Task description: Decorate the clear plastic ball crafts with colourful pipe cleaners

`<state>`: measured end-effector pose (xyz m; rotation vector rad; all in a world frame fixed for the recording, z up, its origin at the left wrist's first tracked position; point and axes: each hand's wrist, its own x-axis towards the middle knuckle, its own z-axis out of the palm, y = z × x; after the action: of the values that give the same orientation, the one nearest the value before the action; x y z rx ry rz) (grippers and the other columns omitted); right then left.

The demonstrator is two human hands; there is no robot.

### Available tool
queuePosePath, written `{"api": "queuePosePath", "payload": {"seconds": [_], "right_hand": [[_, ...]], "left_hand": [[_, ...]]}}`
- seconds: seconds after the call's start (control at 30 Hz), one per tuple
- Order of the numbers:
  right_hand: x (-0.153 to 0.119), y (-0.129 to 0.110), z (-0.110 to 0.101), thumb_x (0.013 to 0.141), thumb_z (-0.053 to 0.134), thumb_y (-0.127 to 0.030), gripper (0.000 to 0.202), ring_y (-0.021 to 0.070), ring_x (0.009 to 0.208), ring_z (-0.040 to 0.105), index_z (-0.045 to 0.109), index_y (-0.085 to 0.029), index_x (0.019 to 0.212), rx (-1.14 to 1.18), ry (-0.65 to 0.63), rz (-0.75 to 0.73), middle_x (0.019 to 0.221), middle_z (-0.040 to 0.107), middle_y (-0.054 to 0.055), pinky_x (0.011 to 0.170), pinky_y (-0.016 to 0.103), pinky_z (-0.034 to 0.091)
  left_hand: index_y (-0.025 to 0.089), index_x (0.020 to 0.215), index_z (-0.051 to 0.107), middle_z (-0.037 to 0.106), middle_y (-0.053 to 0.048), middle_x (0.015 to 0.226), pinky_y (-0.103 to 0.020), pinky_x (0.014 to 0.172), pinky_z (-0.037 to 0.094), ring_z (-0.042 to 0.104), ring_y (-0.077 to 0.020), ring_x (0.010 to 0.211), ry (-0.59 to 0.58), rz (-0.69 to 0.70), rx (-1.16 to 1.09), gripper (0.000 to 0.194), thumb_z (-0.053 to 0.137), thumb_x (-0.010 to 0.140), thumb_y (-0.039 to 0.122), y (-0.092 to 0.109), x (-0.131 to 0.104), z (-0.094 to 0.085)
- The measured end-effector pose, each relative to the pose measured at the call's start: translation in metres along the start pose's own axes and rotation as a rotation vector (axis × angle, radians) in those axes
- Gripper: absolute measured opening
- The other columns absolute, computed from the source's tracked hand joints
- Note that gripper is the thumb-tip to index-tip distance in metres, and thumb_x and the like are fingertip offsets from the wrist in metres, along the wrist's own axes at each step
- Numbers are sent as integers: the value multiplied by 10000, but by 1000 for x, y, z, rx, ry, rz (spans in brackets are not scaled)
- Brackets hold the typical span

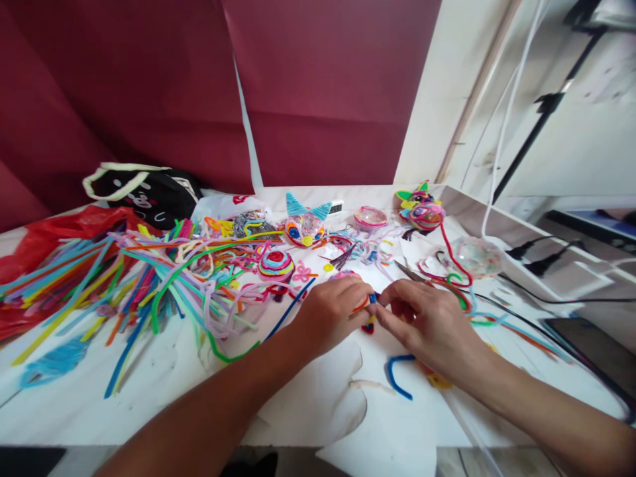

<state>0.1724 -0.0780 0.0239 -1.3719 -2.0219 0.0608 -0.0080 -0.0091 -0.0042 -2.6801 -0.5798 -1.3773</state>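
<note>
My left hand (334,310) and my right hand (426,319) meet above the middle of the table, fingertips pinched on a small piece of blue pipe cleaner (372,299). A red and yellow end (368,327) shows just below the fingers; whether it joins the blue part I cannot tell. Part of a round pink piece (346,275) lies behind my left hand. Beside that hand runs a straight blue pipe cleaner (292,307). A bent blue pipe cleaner (391,379) rests on the paper below my right hand. Scissors (408,271) lie behind the right hand, partly hidden.
A heap of coloured pipe cleaners (163,265) spreads across the left. Behind stand a cat-eared mask (305,225), a clear bowl (370,217) and another decorated figure (421,209). A black bag (144,197) sits back left. At right are a phone (591,351) and cables (541,257).
</note>
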Motion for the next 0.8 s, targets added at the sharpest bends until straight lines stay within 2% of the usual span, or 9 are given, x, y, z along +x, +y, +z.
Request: {"api": "queuePosePath", "payload": {"seconds": [0.2,0.33,0.6,0.7,0.8], "right_hand": [[3,-2,5,857,595,-238,123,98,560,521,603,-189,745,-6,-8,41,629,577,-44,546,241,339],[5,-1,7,842,585,-261,136,107,561,524,607,-189,730,11,-25,74,630,591,-38,550,247,337],[8,0,15,790,516,-213,126,112,538,496,577,-186,683,27,-66,99,618,592,-27,544,256,319],[11,2,14,769,525,-208,108,111,539,488,568,-186,673,63,-70,120,610,584,-29,547,258,317],[19,12,11,744,549,-223,74,110,558,492,590,-190,691,247,-100,258,618,585,-33,568,257,341]], "left_hand": [[185,885,609,716,-53,865,-279,771,565,698,-167,832,-46,12,130,51,561,868,187,-1,-3,4],[183,857,607,705,-56,850,-282,771,563,690,-165,832,-64,32,173,85,529,889,183,-2,-4,4],[171,855,610,699,-68,849,-283,755,557,686,-172,842,-95,55,186,132,491,912,181,-2,-6,6],[181,905,622,709,-67,886,-303,780,550,687,-186,868,-111,22,143,101,524,881,178,-5,-4,5],[187,1020,619,712,-70,974,-335,845,537,677,-207,935,-98,-96,57,198,574,828,188,-12,1,2]]}}
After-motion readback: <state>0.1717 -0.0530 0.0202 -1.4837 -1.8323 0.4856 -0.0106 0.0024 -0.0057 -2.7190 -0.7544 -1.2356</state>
